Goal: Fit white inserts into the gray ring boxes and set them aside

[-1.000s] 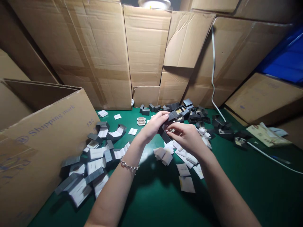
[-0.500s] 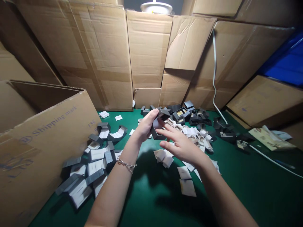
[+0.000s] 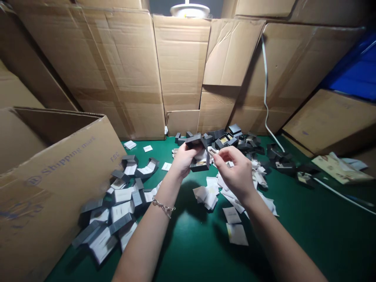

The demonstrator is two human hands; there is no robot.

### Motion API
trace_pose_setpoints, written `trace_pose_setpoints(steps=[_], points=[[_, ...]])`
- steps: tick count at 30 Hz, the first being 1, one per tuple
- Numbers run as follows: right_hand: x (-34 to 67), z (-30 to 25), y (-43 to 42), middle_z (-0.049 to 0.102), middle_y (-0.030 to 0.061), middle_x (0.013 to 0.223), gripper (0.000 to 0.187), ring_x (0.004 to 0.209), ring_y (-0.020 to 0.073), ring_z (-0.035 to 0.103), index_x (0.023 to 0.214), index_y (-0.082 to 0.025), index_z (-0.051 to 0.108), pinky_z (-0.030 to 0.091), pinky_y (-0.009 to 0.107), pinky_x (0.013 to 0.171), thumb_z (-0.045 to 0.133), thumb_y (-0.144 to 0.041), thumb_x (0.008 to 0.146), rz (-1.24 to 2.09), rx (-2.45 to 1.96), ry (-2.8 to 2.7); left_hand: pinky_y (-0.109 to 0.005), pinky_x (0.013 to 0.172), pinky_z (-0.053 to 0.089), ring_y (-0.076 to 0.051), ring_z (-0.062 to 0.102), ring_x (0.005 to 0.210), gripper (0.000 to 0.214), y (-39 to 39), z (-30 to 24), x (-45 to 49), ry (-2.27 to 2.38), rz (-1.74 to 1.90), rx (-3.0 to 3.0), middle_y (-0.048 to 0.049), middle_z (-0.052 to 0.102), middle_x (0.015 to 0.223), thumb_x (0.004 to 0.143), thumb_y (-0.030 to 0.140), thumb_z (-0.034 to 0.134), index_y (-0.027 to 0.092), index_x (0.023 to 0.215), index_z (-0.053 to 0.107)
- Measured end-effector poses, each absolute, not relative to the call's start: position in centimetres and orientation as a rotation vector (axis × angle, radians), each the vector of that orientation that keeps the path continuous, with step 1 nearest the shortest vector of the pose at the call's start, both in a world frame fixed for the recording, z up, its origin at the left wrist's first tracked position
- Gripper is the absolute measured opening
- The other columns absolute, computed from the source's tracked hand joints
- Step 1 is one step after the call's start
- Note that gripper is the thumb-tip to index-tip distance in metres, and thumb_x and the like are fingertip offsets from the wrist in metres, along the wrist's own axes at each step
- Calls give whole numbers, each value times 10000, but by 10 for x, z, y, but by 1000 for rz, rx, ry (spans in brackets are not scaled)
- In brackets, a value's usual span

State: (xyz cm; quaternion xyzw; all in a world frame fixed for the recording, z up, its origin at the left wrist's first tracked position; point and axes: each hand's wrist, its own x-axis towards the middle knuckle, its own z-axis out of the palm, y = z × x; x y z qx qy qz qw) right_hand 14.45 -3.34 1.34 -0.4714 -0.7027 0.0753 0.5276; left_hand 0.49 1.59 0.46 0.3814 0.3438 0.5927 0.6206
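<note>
My left hand point(image 3: 182, 159) is closed around a small dark grey box point(image 3: 199, 153) that stands open, held above the green table point(image 3: 190, 250). My right hand point(image 3: 235, 173) is just right of the box, fingers pinched on something small and pale at the box's edge that I cannot make out. A silver bracelet point(image 3: 163, 206) sits on my left wrist. Under my hands lies a scatter of white paper slips point(image 3: 232, 196).
A heap of opened grey boxes point(image 3: 117, 207) lies at the left beside a big cardboard carton point(image 3: 53, 184). More dark boxes point(image 3: 235, 143) are piled at the back. Cardboard sheets wall the table. A white cable point(image 3: 266, 98) runs down at the right, near a printed packet point(image 3: 337, 168).
My left hand has kept hold of the dark box, which now stands open. My right hand went from flat under the box to a pinch at its edge.
</note>
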Motion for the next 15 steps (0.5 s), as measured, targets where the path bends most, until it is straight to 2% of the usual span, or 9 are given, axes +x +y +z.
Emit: trace_pose_setpoints(steps=[1,4,8,11,15], points=[[144,11,-30,628,28,770,173,666,159,586,799,-192,578,487,304,629,595,-364,794,292,-1200,-1628,-252,669,463,-119,563,644,312,17,3,6,797,1404,920,10,633,691,543,245,788,138,773,607],[144,4,-18,647,42,880,392,704,169,608,1012,-188,567,491,288,574,620,-434,712,731,-1272,-1527,-259,729,461,-137,576,718,289,19,0,8,782,1510,1080,6,647,733,565,251,782,153,783,618],[144,-3,-8,638,13,746,356,646,157,589,985,-188,592,464,252,503,536,-377,689,1133,-1236,-1458,-257,741,460,-161,593,774,200,18,1,10,803,1517,1291,-17,668,802,640,220,725,162,809,634],[143,-6,-7,627,-12,685,374,579,140,570,1010,-183,578,452,242,491,524,-299,659,1209,-1206,-1429,-258,748,456,-173,601,801,137,16,0,12,872,1480,1430,-31,674,837,711,206,670,164,837,637],[144,-14,-5,657,15,757,273,687,168,617,951,-177,591,503,282,597,517,-310,724,1070,-1165,-1462,-251,737,448,-173,601,808,118,14,-2,16,911,1444,1510,-28,670,863,766,195,621,177,883,622]])
